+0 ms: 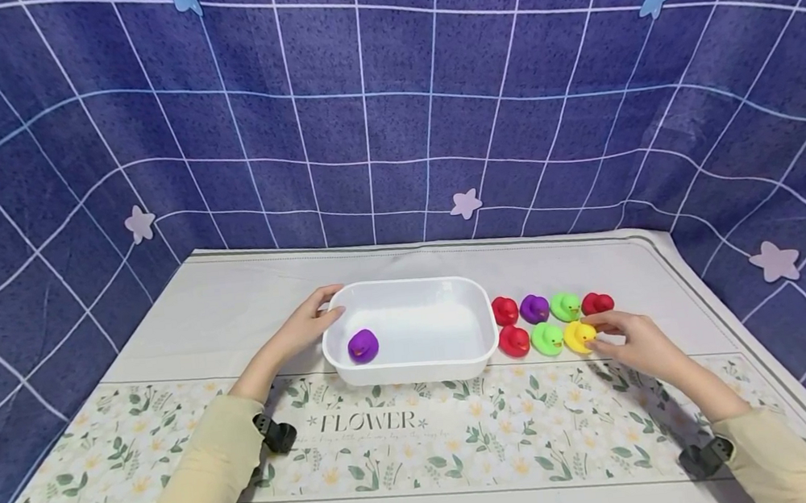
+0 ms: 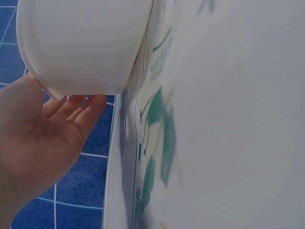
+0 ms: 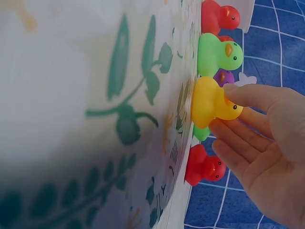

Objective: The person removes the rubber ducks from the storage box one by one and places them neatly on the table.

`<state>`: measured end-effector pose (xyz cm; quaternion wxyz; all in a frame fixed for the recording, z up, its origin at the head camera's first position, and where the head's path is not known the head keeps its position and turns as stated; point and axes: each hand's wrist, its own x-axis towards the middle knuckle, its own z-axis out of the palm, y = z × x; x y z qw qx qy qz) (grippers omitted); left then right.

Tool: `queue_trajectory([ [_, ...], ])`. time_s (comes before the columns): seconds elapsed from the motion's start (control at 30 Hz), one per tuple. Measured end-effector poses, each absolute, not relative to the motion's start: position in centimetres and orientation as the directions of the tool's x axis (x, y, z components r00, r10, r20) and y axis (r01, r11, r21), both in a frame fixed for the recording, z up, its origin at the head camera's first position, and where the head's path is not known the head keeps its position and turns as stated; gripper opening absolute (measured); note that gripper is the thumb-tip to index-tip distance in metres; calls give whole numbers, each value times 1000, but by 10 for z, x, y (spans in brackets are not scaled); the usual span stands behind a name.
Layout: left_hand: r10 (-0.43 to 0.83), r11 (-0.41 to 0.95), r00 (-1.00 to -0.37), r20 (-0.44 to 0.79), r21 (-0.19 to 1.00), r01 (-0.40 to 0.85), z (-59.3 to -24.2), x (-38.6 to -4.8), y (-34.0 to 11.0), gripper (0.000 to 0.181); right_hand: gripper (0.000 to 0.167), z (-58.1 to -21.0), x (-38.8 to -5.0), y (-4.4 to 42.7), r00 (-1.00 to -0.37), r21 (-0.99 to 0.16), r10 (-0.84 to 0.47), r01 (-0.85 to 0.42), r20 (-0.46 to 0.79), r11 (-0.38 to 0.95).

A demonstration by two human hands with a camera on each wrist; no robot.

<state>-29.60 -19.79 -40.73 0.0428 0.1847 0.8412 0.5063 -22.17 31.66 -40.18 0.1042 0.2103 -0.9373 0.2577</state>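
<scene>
A white plastic basin (image 1: 429,370) stands mid-table with one purple rubber duck (image 1: 363,346) inside, near its left front corner. My left hand (image 1: 304,326) grips the basin's left end, thumb over the rim; in the left wrist view its fingers (image 2: 90,114) go against the outer wall. To the right of the basin, my right hand (image 1: 634,343) pinches the head of a yellow rubber duck (image 1: 577,337), which still stands on the cloth. The right wrist view shows the thumb (image 3: 252,95) on the near side of that yellow duck (image 3: 204,107) and the fingers behind it.
Beside the yellow duck are a green duck (image 1: 547,339) and a red duck (image 1: 514,341). Behind them stand a red duck (image 1: 504,311), a purple duck (image 1: 535,308), a green duck (image 1: 565,306) and another red duck (image 1: 597,303). A floral cloth (image 1: 394,463) covers the table; a blue curtain (image 1: 334,145) hangs behind.
</scene>
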Motion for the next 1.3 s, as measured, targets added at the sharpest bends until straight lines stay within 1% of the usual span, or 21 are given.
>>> queue_trajectory([
  [0.47, 353, 409, -928, 117, 873, 266, -408, -297, -198, 53, 38, -402, -222, 317, -895, -457, -338, -440, 290, 773],
  [0.8, 344, 422, -931, 122, 866, 270, -408, -298, -199, 53, 35, -394, -223, 314, -849, -395, -333, -495, 412, 774],
  [0.93, 345, 427, -931, 121, 863, 271, -408, -298, -199, 53, 33, -390, -225, 311, -847, -381, -316, -486, 429, 786],
  [1.1, 345, 432, -931, 118, 861, 269, -408, -297, -199, 53, 35, -385, -227, 304, -854, -372, -300, -467, 425, 802],
  [1.3, 348, 428, -930, 119, 863, 270, -408, -297, -198, 53, 36, -378, -228, 288, -830, -394, -329, -516, 451, 761],
])
